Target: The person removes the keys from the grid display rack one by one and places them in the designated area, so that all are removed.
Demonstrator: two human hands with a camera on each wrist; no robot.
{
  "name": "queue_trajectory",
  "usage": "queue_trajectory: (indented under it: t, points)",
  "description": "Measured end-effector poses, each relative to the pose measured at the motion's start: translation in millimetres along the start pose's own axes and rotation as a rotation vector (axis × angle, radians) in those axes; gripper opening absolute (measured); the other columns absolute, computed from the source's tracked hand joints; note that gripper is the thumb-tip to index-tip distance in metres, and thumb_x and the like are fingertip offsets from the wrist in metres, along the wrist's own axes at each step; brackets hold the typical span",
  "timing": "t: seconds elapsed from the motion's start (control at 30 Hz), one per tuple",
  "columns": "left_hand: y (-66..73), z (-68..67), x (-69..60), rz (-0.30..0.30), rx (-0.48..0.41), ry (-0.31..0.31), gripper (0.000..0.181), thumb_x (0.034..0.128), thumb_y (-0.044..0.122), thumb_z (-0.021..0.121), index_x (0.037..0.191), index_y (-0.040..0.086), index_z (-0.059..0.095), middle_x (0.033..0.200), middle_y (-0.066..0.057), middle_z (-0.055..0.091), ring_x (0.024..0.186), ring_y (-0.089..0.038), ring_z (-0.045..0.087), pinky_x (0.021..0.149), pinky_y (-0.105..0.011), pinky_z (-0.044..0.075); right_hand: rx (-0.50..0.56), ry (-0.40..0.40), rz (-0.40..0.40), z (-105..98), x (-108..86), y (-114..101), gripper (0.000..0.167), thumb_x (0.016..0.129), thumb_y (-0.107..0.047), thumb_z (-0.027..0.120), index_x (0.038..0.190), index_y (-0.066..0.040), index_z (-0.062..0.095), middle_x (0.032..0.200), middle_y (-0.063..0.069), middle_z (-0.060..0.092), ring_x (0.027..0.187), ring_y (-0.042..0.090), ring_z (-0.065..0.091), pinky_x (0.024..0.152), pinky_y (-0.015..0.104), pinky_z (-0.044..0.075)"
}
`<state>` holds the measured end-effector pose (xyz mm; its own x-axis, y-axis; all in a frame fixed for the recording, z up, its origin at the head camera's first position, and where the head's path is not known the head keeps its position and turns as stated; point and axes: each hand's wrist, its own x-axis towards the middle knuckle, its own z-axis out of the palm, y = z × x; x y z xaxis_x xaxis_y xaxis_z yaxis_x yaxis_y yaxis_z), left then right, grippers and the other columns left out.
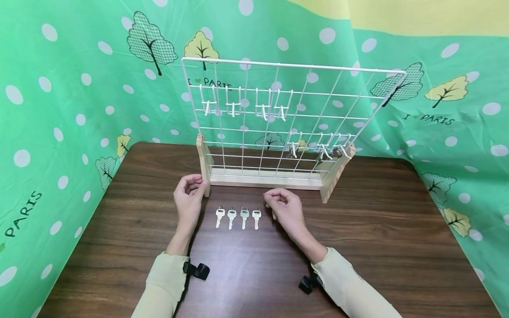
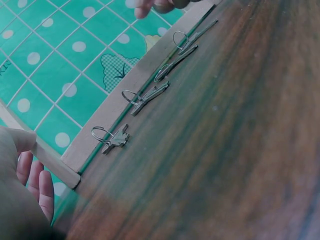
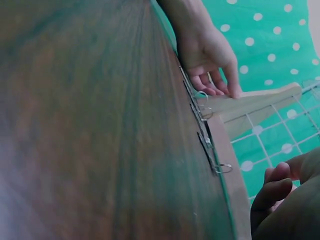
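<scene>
Four keys (image 1: 244, 214) lie lengthwise twelve-to-six, the rightmost key (image 1: 256, 214) at eight o'clock from the nearer right hand (image 1: 288, 212), whose loosely curled fingers seem empty; the left hand (image 1: 188, 198) grips a wooden foot (image 1: 203, 159).

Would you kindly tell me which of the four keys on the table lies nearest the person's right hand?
The rightmost key in the head view lies nearest the right hand; the other three keys lie farther left.
</scene>
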<state>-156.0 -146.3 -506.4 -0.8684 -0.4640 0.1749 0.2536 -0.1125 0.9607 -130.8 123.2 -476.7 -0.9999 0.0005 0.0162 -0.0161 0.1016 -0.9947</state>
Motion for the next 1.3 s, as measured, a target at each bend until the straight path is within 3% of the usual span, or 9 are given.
queue_trajectory:
  t: [0.2,0.33,0.53,0.63,0.97,1.3]
  points:
    - [-1.3,-0.6,-0.3,0.017,-0.006,-0.005,0.019,0.0916,-0.010,0.081,0.109,-0.008,0.073,0.094,0.003,0.072,0.085,-0.008,0.067,0.078,-0.017,0.056,0.043,0.055,-0.045,-6.2,3.7,-10.6,0.011,0.102,0.004,0.072,0.109,0.011,0.074,0.081,0.019,0.072,0.048,0.008,0.050,0.043,0.018,0.041]
    - [-2.7,-1.0,0.3,0.028,-0.016,-0.002,0.019,0.0904,-0.010,0.081,0.106,0.000,0.076,0.094,0.002,0.073,0.086,-0.009,0.067,0.078,-0.016,0.057,0.087,0.081,-0.067,-11.1,5.9,-18.1,0.012,0.103,0.003,0.071,0.110,0.013,0.072,0.079,0.013,0.071,0.045,0.007,0.051,0.038,0.018,0.037]
    - [-0.5,-1.0,-0.2,0.014,0.001,-0.009,0.021,0.0929,-0.011,0.080,0.112,-0.012,0.071,0.094,0.005,0.072,0.086,-0.007,0.067,0.079,-0.017,0.056,0.123,0.139,-0.141,-15.3,9.1,-29.6,0.013,0.102,0.006,0.072,0.114,0.012,0.072,0.077,-0.004,0.069,0.043,0.007,0.051,0.036,0.020,0.037]
    - [-0.2,-1.0,0.1,0.007,0.011,-0.009,0.026,0.0937,-0.012,0.079,0.116,-0.018,0.068,0.095,0.004,0.071,0.086,-0.008,0.067,0.080,-0.017,0.056,0.145,0.165,-0.168,-15.9,11.2,-33.2,0.014,0.102,0.007,0.072,0.116,0.011,0.072,0.079,-0.002,0.068,0.042,0.007,0.052,0.036,0.022,0.039]
    - [0.1,-1.2,-0.6,0.004,0.022,-0.015,0.027,0.0935,-0.011,0.080,0.116,-0.019,0.067,0.094,0.005,0.071,0.087,-0.007,0.067,0.080,-0.017,0.056,0.186,0.246,-0.214,-15.7,21.1,-47.4,0.024,0.101,0.007,0.072,0.124,0.010,0.068,0.086,-0.001,0.065,0.046,0.005,0.050,0.040,0.017,0.041]
    - [0.8,-1.6,-0.4,-0.001,0.026,-0.015,0.027,0.0940,-0.011,0.080,0.117,-0.018,0.067,0.095,0.005,0.070,0.088,-0.008,0.067,0.081,-0.018,0.056,0.250,0.279,-0.204,-14.2,31.4,-56.7,0.025,0.101,0.005,0.074,0.123,-0.003,0.067,0.082,-0.002,0.062,0.045,0.005,0.049,0.042,0.017,0.041]
